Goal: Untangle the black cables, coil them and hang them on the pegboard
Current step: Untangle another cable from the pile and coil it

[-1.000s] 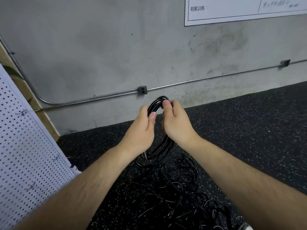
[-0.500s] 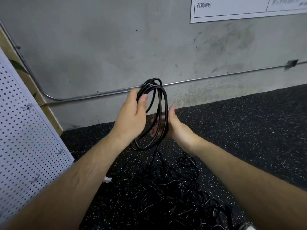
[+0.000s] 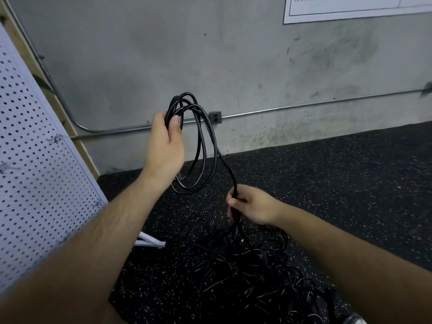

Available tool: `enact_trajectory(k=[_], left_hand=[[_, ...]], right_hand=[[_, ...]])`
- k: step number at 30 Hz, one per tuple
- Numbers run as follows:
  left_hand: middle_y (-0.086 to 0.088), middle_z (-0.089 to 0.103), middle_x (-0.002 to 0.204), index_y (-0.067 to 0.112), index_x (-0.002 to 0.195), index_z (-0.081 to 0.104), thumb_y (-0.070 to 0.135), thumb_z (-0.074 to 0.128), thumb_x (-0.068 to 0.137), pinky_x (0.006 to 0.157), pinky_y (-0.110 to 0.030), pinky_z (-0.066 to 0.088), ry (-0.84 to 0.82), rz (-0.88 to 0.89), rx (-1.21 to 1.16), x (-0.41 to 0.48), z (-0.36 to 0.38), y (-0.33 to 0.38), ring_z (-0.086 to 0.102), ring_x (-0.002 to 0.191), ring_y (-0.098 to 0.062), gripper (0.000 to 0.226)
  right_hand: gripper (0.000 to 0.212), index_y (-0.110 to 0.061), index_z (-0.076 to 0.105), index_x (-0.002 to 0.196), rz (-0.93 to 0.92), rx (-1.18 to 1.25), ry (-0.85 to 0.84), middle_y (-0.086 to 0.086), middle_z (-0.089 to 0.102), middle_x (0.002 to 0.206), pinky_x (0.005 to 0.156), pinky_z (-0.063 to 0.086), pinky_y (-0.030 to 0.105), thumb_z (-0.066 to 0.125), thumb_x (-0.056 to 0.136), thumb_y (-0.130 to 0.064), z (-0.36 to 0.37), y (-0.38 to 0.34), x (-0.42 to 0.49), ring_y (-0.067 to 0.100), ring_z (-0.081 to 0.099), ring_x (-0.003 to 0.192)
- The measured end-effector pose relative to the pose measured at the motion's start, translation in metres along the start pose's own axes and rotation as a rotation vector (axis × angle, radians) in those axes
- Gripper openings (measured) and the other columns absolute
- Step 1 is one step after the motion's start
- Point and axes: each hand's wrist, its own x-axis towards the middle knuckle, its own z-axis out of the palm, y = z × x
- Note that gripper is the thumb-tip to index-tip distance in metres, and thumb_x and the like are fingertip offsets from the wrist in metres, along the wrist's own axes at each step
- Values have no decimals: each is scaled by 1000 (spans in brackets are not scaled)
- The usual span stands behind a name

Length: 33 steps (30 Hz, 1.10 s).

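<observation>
My left hand (image 3: 164, 146) is raised and closed around the top of a coil of black cable (image 3: 203, 146), whose loops hang down in front of the wall. One strand runs from the coil down to my right hand (image 3: 251, 204), which grips it lower and to the right. Below that hand the strand disappears into a tangled pile of black cables (image 3: 245, 265) on the dark speckled floor. The white pegboard (image 3: 35, 174) leans at the left edge, with small wire hooks on it.
A grey concrete wall stands ahead, with a metal conduit (image 3: 280, 109) and a small junction box (image 3: 216, 116) running along it. A white foot (image 3: 149, 240) of the pegboard stand juts onto the floor. A white sign (image 3: 350, 8) hangs at the top right.
My hands have separated: the left lifted the coil up and left, the right dropped down the strand toward the pile. The view shifted slightly.
</observation>
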Motion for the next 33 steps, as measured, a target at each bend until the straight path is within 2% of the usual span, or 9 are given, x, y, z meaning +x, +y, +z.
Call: enact_trajectory(k=[3, 7, 11, 16, 19, 23, 27, 30, 33], left_hand=[[7, 48, 78, 31, 108, 45, 43, 37, 106, 61, -39, 41, -41, 31, 32, -7, 6, 1, 44, 65, -14, 15], [8, 46, 79, 17, 113, 42, 27, 36, 111, 56, -14, 37, -20, 59, 109, -16, 16, 8, 44, 60, 4, 12], [7, 47, 79, 16, 114, 42, 29, 35, 111, 55, -20, 37, 27, 3, 102, -12, 17, 5, 42, 62, -2, 15], [8, 50, 85, 14, 118, 42, 29, 35, 111, 60, -24, 35, 103, -70, 86, -1, 8, 0, 47, 71, -6, 18], [9, 49, 87, 10, 124, 43, 28, 36, 111, 67, -21, 34, 133, -99, 97, 5, 0, -5, 47, 74, -2, 23], [8, 50, 87, 5, 129, 43, 28, 38, 111, 70, -23, 34, 135, -105, 115, 5, -1, -11, 48, 74, -7, 30], [7, 52, 89, 7, 128, 43, 27, 38, 111, 63, -17, 35, 136, -109, 131, 4, 2, -10, 50, 76, -8, 27], [6, 49, 84, 9, 125, 43, 27, 38, 111, 55, -10, 37, 117, -112, 90, 1, 8, -9, 47, 70, -7, 23], [4, 48, 83, 19, 117, 42, 32, 38, 109, 69, -34, 43, 46, -174, -18, -4, 22, -14, 46, 68, -14, 16]], right_hand=[[10, -19, 60, 100, 15, 14, 165, 0, 76, 93, 85, 55, 31, 53, 105, -24, -9, -3, 2, 13, 73, 88], [15, -21, 63, 102, 40, -103, 308, -2, 73, 89, 64, 49, 26, 53, 105, -31, -18, -14, 0, 11, 71, 77], [22, -13, 56, 103, 38, -107, 325, 2, 75, 91, 47, 39, 15, 49, 107, -33, -24, -20, -3, -3, 64, 56], [27, -18, 50, 93, 8, -110, 433, 2, 74, 93, 45, 42, 19, 51, 104, -43, -41, -14, -12, 0, 55, 51], [28, -17, 53, 94, 14, 99, 534, -2, 78, 87, 77, 60, 43, 55, 102, -43, -56, -9, -16, 17, 75, 79], [23, -16, 52, 94, 31, 146, 566, -8, 78, 84, 86, 53, 42, 58, 102, -37, -69, 2, -19, 18, 72, 91], [15, -20, 53, 99, 45, 81, 564, -4, 76, 86, 73, 52, 39, 55, 104, -34, -73, 7, -20, 28, 70, 89], [16, -23, 59, 98, 33, -82, 532, -6, 72, 87, 62, 49, 29, 51, 106, -34, -72, 3, -21, 20, 68, 85], [18, -24, 59, 99, 2, -98, 546, -5, 64, 83, 56, 42, 22, 48, 106, -37, -64, -3, -21, 11, 60, 73]])
